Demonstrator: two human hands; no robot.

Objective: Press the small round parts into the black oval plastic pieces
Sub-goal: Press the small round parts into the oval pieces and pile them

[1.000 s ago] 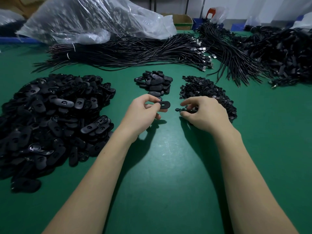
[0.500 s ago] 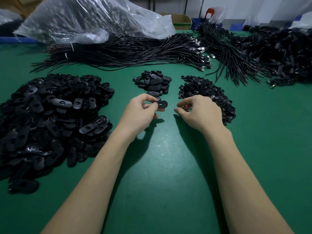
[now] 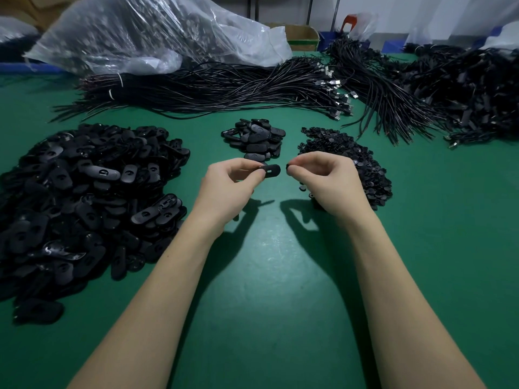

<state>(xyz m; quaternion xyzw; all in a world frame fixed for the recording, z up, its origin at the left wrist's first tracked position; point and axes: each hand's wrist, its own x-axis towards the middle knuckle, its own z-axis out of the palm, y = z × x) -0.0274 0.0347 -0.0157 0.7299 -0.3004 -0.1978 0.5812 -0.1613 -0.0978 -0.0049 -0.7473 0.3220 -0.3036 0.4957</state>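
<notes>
Two bare hands met above the green worktop, just this side of a small heap of black oval pieces that serves here as the landmark. The left hand held one black oval piece in a narrow thumb-and-finger grip, its slotted end pointing right. The right hand pinched a small round part between thumb and forefinger, near the oval piece's free end but not touching it. Right of the small heap, and partly under the right hand, lay a pile of small round parts. Far to the left of the heap spread a much larger mound of oval pieces. Behind the heap, long black cables with metal plugs at their ends ran across the worktop, and more tangled cable bundles filled the far right. A large clear plastic bag, crumpled and holding dark contents too blurred to name, sat behind the cables to the left. A cardboard box stood past the bag; its contents could not be seen. Blue bins and a pale wall closed off the back.
</notes>
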